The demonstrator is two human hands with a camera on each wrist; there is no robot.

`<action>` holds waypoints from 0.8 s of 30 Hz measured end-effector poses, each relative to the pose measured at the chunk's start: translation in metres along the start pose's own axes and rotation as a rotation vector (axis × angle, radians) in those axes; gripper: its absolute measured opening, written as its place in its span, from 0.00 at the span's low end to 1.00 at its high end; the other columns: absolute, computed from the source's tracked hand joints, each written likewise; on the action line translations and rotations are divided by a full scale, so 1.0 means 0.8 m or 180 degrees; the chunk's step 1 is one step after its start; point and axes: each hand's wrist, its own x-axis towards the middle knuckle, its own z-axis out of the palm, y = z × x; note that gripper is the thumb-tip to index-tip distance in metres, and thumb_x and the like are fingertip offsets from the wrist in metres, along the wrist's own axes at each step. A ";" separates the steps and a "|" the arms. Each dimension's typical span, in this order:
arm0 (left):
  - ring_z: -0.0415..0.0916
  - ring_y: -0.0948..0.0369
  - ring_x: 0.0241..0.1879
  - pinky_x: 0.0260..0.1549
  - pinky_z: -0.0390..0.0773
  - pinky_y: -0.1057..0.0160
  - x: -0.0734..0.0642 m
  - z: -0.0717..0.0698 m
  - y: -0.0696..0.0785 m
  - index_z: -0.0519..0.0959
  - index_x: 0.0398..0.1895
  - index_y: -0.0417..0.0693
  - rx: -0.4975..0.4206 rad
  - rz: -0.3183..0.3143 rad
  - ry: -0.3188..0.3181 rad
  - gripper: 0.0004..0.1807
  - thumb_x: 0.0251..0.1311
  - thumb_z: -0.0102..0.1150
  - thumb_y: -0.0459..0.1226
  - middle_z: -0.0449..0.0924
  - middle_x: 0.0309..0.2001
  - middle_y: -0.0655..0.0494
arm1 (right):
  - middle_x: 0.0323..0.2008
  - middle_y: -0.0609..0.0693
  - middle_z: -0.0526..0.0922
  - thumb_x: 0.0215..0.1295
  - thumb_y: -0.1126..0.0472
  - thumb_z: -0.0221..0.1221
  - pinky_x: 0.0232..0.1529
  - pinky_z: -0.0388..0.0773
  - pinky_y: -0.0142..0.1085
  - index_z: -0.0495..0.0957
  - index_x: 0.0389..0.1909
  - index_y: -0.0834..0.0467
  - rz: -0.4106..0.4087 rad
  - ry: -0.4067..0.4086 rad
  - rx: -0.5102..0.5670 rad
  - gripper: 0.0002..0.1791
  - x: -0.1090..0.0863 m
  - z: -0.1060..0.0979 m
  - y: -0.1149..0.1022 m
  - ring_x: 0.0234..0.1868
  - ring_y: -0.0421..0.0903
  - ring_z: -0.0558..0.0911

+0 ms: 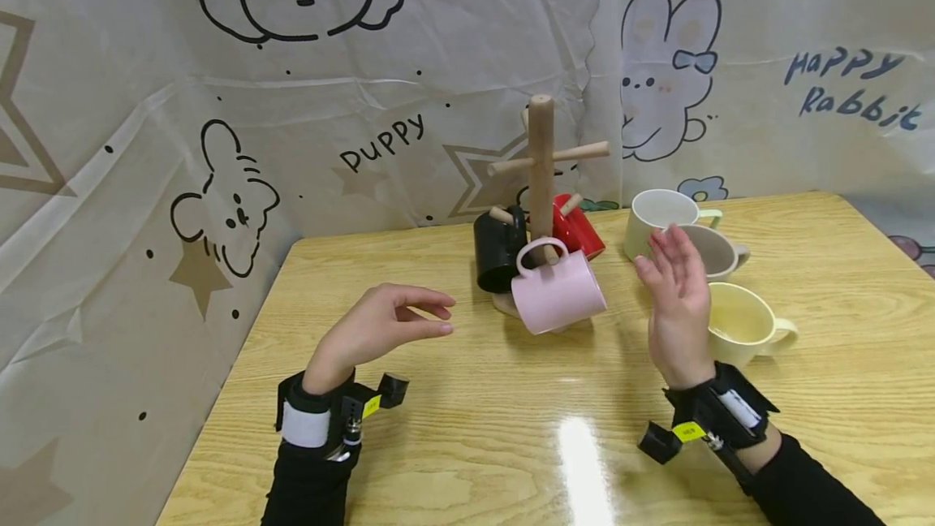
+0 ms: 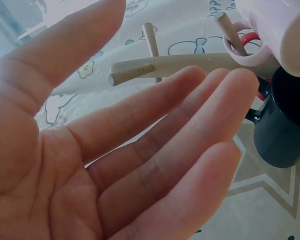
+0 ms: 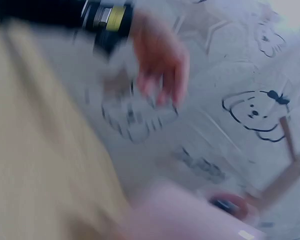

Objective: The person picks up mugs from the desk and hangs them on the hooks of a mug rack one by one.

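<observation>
A pink mug (image 1: 558, 295) hangs by its handle from a lower peg of a wooden mug tree (image 1: 541, 153). Behind it on the tree are a black mug (image 1: 499, 254) and a tilted red mug (image 1: 582, 232). My left hand (image 1: 380, 323) hovers left of the tree with loosely bent fingers and nothing in them; its bare palm shows in the left wrist view. To the right, my right hand (image 1: 679, 315) is raised with fingers extended, also holding nothing. It partly covers a grey mug (image 1: 716, 252) and a yellow mug (image 1: 739, 335).
A pale green mug (image 1: 643, 224) stands behind the grey one at the right, these mugs' handles pointing right. The tree's upper pegs (image 1: 582, 152) stick out to both sides. A printed cloth (image 1: 351, 63) hangs along the back of the wooden table (image 1: 453, 445).
</observation>
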 end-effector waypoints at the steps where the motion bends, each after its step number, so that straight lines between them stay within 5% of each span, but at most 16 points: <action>1: 0.76 0.64 0.35 0.39 0.77 0.56 0.000 0.000 0.000 0.76 0.50 0.47 -0.0001 -0.0002 0.0002 0.25 0.50 0.59 0.49 0.80 0.42 0.51 | 0.56 0.54 0.68 0.53 0.72 0.56 0.62 0.59 0.31 0.59 0.61 0.64 -0.0307 -0.0271 -0.0436 0.32 0.005 -0.005 -0.005 0.58 0.45 0.65; 6: 0.76 0.64 0.35 0.40 0.77 0.56 0.001 0.000 0.000 0.76 0.50 0.47 0.0052 -0.0027 0.0036 0.25 0.50 0.58 0.50 0.80 0.43 0.51 | 0.42 0.53 0.81 0.35 0.67 0.68 0.46 0.72 0.31 0.75 0.48 0.61 -0.2075 -0.1661 -0.2906 0.30 0.031 -0.045 -0.039 0.44 0.42 0.75; 8: 0.76 0.64 0.35 0.40 0.77 0.56 0.001 0.001 0.001 0.76 0.49 0.47 0.0111 -0.0036 0.0056 0.25 0.50 0.58 0.50 0.80 0.42 0.52 | 0.41 0.51 0.81 0.34 0.63 0.70 0.41 0.75 0.34 0.75 0.46 0.58 -0.2213 -0.2090 -0.3429 0.30 0.035 -0.063 -0.056 0.43 0.42 0.75; 11: 0.75 0.64 0.35 0.39 0.77 0.56 0.002 0.001 0.001 0.76 0.49 0.47 0.0178 -0.0031 0.0073 0.25 0.50 0.58 0.51 0.80 0.42 0.53 | 0.41 0.47 0.81 0.34 0.62 0.70 0.38 0.76 0.37 0.76 0.45 0.56 -0.2019 -0.2292 -0.3851 0.30 0.036 -0.091 -0.073 0.42 0.39 0.75; 14: 0.75 0.64 0.35 0.39 0.77 0.57 0.002 0.001 0.001 0.76 0.49 0.48 0.0183 -0.0021 0.0060 0.25 0.50 0.58 0.50 0.80 0.42 0.53 | 0.41 0.40 0.80 0.32 0.62 0.71 0.43 0.70 0.26 0.77 0.44 0.53 -0.1829 -0.2104 -0.3916 0.29 0.045 -0.126 -0.082 0.45 0.31 0.72; 19: 0.76 0.63 0.36 0.39 0.77 0.57 0.002 0.000 0.001 0.76 0.50 0.49 0.0175 -0.0040 0.0023 0.25 0.50 0.58 0.51 0.80 0.42 0.54 | 0.46 0.29 0.75 0.39 0.71 0.66 0.47 0.60 0.14 0.75 0.49 0.58 -0.1003 -0.1855 -0.3298 0.29 0.065 -0.201 -0.078 0.51 0.26 0.68; 24: 0.76 0.63 0.36 0.39 0.77 0.57 0.000 0.000 0.000 0.76 0.50 0.49 0.0160 -0.0064 -0.0003 0.25 0.50 0.58 0.51 0.80 0.42 0.53 | 0.51 0.27 0.71 0.47 0.74 0.60 0.46 0.63 0.15 0.67 0.56 0.64 -0.0150 -0.2081 -0.2953 0.30 0.070 -0.267 -0.048 0.53 0.25 0.67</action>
